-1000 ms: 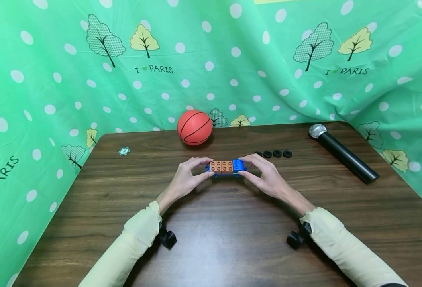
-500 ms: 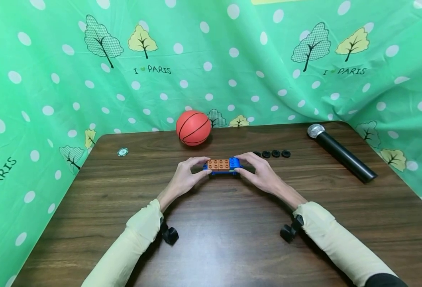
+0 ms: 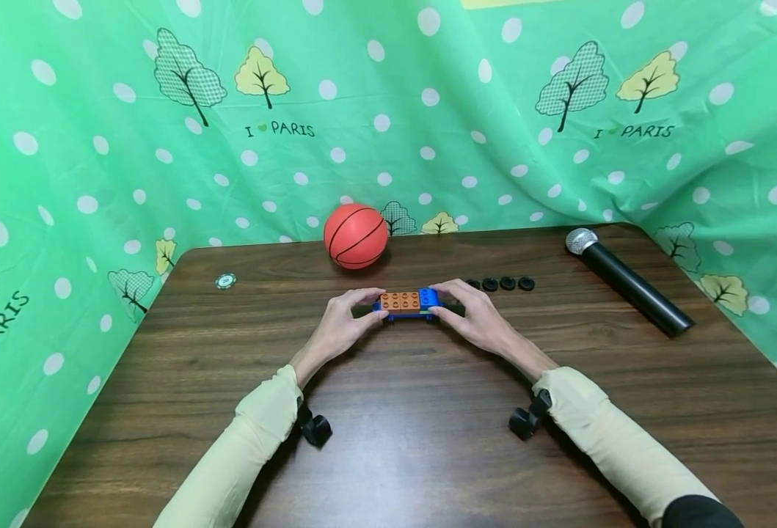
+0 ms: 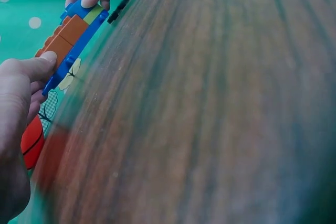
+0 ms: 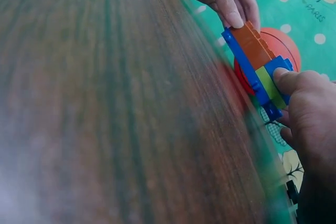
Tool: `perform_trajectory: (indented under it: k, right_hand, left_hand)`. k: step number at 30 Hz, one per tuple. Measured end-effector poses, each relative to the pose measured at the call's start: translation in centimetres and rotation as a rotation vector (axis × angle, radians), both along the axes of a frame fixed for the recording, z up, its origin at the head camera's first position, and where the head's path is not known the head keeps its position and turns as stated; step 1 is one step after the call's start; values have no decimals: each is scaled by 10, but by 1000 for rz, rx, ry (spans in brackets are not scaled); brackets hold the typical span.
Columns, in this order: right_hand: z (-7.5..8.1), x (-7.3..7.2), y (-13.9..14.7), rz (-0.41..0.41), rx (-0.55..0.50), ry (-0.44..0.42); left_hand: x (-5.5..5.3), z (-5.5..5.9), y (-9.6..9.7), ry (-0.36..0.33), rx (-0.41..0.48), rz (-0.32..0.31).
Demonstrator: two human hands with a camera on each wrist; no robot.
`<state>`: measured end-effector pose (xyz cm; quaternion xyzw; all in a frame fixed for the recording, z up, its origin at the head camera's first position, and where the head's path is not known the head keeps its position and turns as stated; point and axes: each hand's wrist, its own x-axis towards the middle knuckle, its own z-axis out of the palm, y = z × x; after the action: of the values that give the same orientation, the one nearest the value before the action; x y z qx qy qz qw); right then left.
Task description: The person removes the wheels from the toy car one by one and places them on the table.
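A toy car body built from bricks (image 3: 400, 302) is held between both hands over the middle of the table. It has a blue base (image 4: 76, 51), two orange bricks (image 5: 253, 45), and a blue brick (image 3: 428, 297) over a lime green one (image 5: 269, 84). My left hand (image 3: 338, 323) pinches the orange end between thumb and fingers. At the other end, my right hand (image 3: 482, 320) grips the blue and green bricks the same way. Parts of the body are hidden behind the fingers. The wrist views show it raised off the tabletop.
Several small black discs like toy wheels (image 3: 508, 283) lie in a row beyond the right hand. A red toy basketball (image 3: 356, 236) sits at the back. A microphone (image 3: 629, 282) lies at the right and a poker chip (image 3: 226, 281) at the left. Behind hangs a green curtain (image 3: 388, 95).
Both hands still hold the brick car body, which has shifted slightly left and away from me. The right forearm has come inward. The head view has also shifted a little.
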<state>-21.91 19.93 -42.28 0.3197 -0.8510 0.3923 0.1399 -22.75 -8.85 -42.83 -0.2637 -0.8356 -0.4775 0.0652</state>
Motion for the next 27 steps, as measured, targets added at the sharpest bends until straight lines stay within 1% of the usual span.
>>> perform_trajectory:
  k: [11, 17, 27]
  right_hand:
    - [-1, -4, -2, -15, 30, -28]
    - [-3, -5, -3, -32, 54, -64]
    - [-3, -6, -3, -31, 60, -66]
  left_hand:
    - [-3, -3, 1, -32, -46, 31]
    - [-3, -3, 2, -52, -61, 30]
    - [-4, -3, 3, -64, -70, 23]
